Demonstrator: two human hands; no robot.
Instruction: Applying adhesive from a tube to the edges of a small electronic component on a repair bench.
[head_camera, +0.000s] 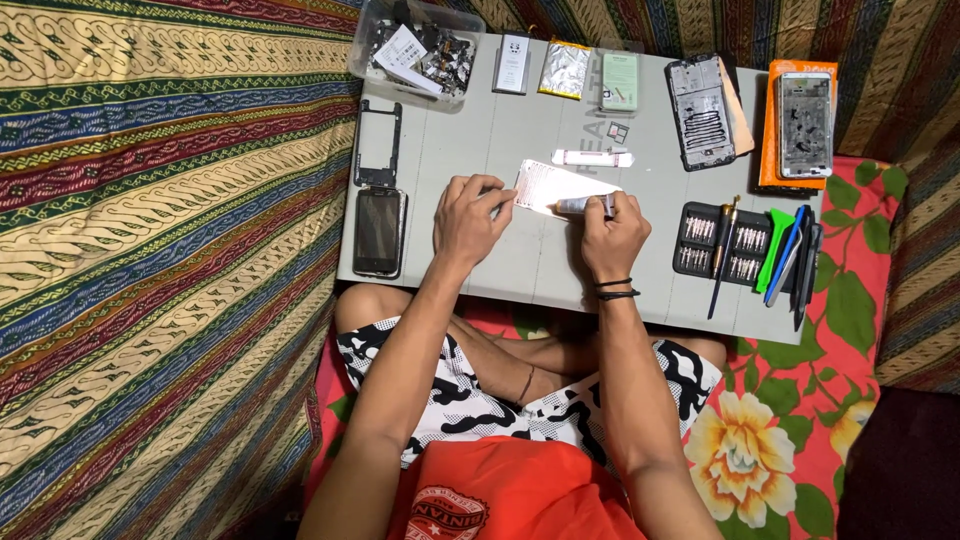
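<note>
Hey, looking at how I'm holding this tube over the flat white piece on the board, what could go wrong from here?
The right hand holds a small tube with its tip on the flat white piece, which only the left hand steadies; a slip could smear whatever comes out onto the grey board. The dark phone lies at the board's left edge, and the screwdriver overhangs the near edge; a bump might knock either off.

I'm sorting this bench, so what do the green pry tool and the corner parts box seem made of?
The green pry tool looks like moulded plastic: an even, bright, matte colour with no metallic shine. The parts box appears to be clear, glossy plastic, since the small parts inside show through its walls.
</note>
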